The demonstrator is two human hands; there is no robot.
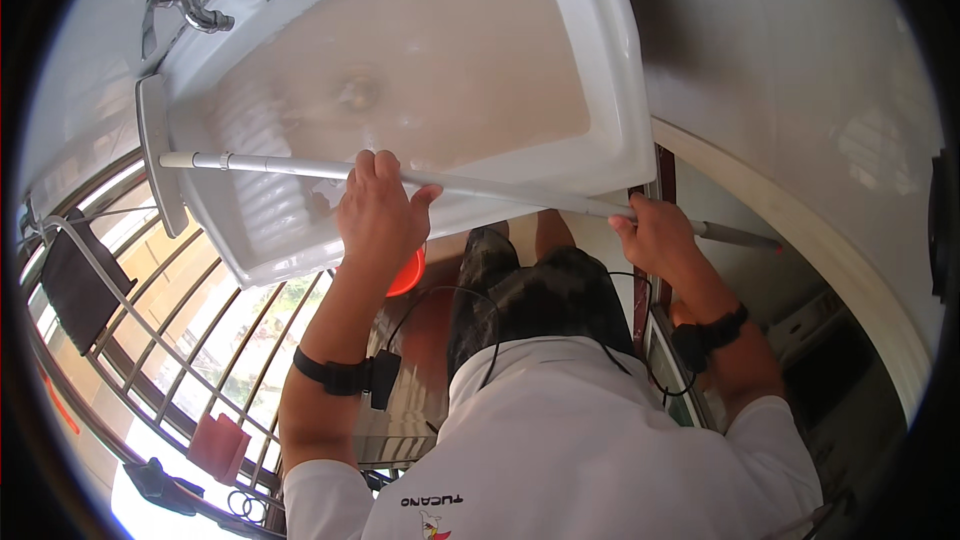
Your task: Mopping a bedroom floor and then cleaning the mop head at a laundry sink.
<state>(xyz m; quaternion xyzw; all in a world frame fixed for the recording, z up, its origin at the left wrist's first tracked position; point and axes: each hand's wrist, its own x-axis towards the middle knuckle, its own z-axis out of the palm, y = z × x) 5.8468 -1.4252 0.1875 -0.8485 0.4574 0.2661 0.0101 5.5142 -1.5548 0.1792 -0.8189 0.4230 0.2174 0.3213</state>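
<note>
A long white pole (280,166) runs across the near side of a white sink (612,70). At its left end is a flat, narrow grey-white head (158,155), like that of a flat mop, standing on edge beside the sink's left rim. My left hand (378,210) is closed around the pole near its middle, above the sink's near edge. Farther right, my right hand (658,232) grips the pole close to its grey handle end. Murky brownish water (440,50) lies in the sink, and a round drain fitting (358,93) shows faintly through it.
A metal tap (188,2) is mounted at the sink's far left. Beneath my left wrist, part of a red bucket (408,275) shows. Window bars (190,340) line the left side, with a dark cloth (85,285) hanging there. A white wall (800,50) stands at right.
</note>
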